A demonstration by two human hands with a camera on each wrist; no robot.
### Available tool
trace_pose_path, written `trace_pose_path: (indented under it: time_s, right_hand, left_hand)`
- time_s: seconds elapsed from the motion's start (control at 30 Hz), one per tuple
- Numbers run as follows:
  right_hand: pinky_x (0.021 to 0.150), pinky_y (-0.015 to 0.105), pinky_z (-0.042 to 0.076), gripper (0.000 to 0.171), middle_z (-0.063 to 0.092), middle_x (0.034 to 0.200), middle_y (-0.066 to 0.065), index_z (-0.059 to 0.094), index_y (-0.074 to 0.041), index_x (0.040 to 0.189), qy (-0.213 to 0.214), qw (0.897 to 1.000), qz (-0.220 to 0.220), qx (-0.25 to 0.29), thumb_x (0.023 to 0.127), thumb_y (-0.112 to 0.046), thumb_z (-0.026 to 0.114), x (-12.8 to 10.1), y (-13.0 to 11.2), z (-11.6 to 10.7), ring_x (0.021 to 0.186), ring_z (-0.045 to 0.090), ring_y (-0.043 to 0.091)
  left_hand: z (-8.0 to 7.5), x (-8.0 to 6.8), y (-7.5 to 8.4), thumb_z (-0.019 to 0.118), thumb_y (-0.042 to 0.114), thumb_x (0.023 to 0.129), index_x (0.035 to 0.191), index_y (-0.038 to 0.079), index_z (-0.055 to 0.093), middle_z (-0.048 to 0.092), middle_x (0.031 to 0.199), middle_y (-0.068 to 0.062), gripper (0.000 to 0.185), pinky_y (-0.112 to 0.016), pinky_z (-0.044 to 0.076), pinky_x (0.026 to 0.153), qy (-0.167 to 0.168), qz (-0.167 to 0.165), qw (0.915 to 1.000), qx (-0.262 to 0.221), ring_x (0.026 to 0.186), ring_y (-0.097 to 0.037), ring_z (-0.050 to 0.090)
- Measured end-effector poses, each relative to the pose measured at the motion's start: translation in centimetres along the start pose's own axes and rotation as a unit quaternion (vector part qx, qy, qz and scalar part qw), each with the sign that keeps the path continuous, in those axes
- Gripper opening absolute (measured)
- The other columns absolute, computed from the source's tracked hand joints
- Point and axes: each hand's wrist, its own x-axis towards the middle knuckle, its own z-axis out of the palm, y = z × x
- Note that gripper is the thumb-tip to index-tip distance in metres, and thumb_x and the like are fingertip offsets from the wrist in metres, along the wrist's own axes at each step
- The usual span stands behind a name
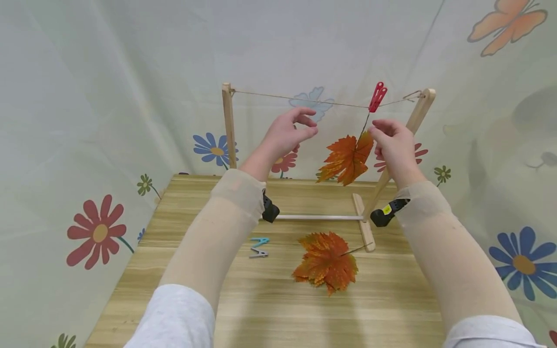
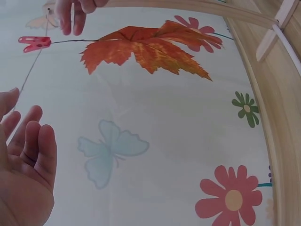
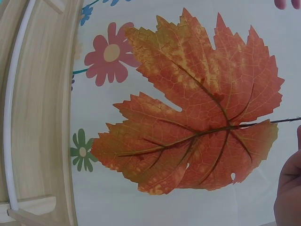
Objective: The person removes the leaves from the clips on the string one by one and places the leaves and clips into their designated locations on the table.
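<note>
Leaf (image 1: pixel 348 157) hangs by stem from red peg (image 1: pixel 377 97) on string (image 1: pixel 304 100). Your right hand (image 1: pixel 393 142) touches leaf top, grip unclear. Left hand (image 1: pixel 287 131) loosely curled, empty. Risk: tug pulls stem from peg, or tips already leaning frame (image 1: pixel 415 123) onto surface (image 1: pixel 270 299).

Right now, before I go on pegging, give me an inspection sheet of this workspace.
Surface: wooden table, bare wood around the items.
Job's things: hanging leaf held by its stem in a red peg on the string of a wooden frame; second leaf flat on the table.
Clutter: blue peg and grey peg lying near the frame's base.
Grippers: left hand open, holding nothing; right hand at the hanging leaf's stem, grip unclear.
Cables: nothing seen.
Surroundings: floral and butterfly cloth backdrop behind and beside the table.
</note>
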Motion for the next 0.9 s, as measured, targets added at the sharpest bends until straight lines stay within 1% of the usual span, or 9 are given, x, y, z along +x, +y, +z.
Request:
trace_pose_path:
  time_s: [0.07,0.13,0.2,0.3,0.37,0.5,0.67,0.77,0.9]
  right_hand:
    - [0.046,0.022,0.042,0.047,0.050,0.103,0.009,0.053,-0.014,0.114,-0.004,1.000,-0.001,-0.006,0.074,-0.036,0.064,0.0,-0.2,0.2,0.052,0.043,0.018]
    - [0.047,0.021,0.042,0.047,0.050,0.104,0.008,0.053,-0.015,0.115,-0.008,1.000,-0.001,-0.014,0.075,-0.037,0.064,0.0,-0.3,0.3,0.053,0.044,0.017]
    - [0.049,0.021,0.043,0.047,0.050,0.106,0.007,0.053,-0.016,0.115,-0.013,1.000,-0.002,-0.021,0.075,-0.038,0.063,0.0,-0.5,0.5,0.055,0.045,0.017]
    - [0.049,0.021,0.043,0.049,0.050,0.108,0.006,0.053,-0.016,0.115,-0.015,1.000,-0.002,-0.023,0.073,-0.040,0.064,0.1,-0.5,0.6,0.056,0.045,0.017]
    - [0.049,0.021,0.043,0.049,0.050,0.109,0.007,0.053,-0.016,0.115,-0.015,1.000,-0.002,-0.020,0.073,-0.040,0.064,0.1,-0.5,0.6,0.056,0.045,0.017]
    - [0.052,0.021,0.043,0.049,0.050,0.109,0.006,0.053,-0.015,0.115,-0.009,1.000,-0.002,-0.015,0.073,-0.039,0.064,0.2,-0.6,0.6,0.060,0.045,0.018]
    - [0.058,0.022,0.045,0.051,0.049,0.110,0.005,0.052,-0.018,0.115,-0.004,0.999,-0.005,-0.035,0.073,-0.043,0.063,0.3,-0.6,0.6,0.070,0.047,0.023]
    - [0.063,0.026,0.045,0.050,0.049,0.111,0.004,0.052,-0.019,0.116,-0.005,0.999,-0.008,-0.050,0.073,-0.044,0.061,0.3,-0.6,0.8,0.077,0.047,0.023]
    - [0.070,0.032,0.045,0.049,0.049,0.112,0.004,0.052,-0.019,0.116,-0.010,0.998,-0.010,-0.053,0.074,-0.044,0.060,0.2,-0.6,1.1,0.078,0.047,0.023]
  left_hand:
    - [-0.1,-0.5,1.3,0.060,0.028,0.081,0.120,0.023,0.046,0.055,0.102,0.007,0.042,-0.030,0.042,0.049,-0.005,-0.006,1.0000,-0.001,0.046,-0.023,0.040]
    - [-0.3,-0.6,2.0,0.060,0.026,0.082,0.121,0.022,0.046,0.055,0.103,0.006,0.042,-0.030,0.041,0.048,-0.010,-0.012,0.9999,-0.004,0.045,-0.022,0.038]
    - [-0.5,-0.5,2.5,0.059,0.025,0.082,0.121,0.021,0.046,0.055,0.104,0.006,0.042,-0.030,0.040,0.047,-0.011,-0.010,0.9999,0.004,0.044,-0.022,0.037]
    - [-0.6,0.7,1.5,0.060,0.031,0.081,0.120,0.026,0.046,0.054,0.103,0.009,0.042,-0.030,0.040,0.046,-0.011,0.006,0.9998,0.013,0.044,-0.024,0.037]
    - [-0.7,1.0,1.5,0.060,0.033,0.080,0.119,0.027,0.046,0.054,0.103,0.009,0.042,-0.031,0.041,0.047,-0.010,0.018,0.9996,0.019,0.045,-0.025,0.038]
    - [-0.8,1.3,2.3,0.060,0.034,0.080,0.119,0.027,0.047,0.054,0.103,0.009,0.042,-0.031,0.042,0.048,-0.018,0.018,0.9996,0.012,0.045,-0.025,0.037]
    - [-0.7,1.6,3.1,0.060,0.032,0.080,0.118,0.025,0.047,0.054,0.103,0.008,0.041,-0.030,0.042,0.049,-0.024,0.019,0.9995,0.006,0.045,-0.024,0.037]
    - [-0.7,1.8,3.5,0.060,0.031,0.080,0.118,0.026,0.048,0.054,0.104,0.007,0.040,-0.030,0.042,0.049,-0.030,0.017,0.9994,0.001,0.046,-0.023,0.037]
    - [-0.9,1.7,4.3,0.059,0.028,0.081,0.117,0.025,0.048,0.054,0.104,0.006,0.037,-0.030,0.042,0.049,-0.028,0.009,0.9995,-0.011,0.045,-0.022,0.036]
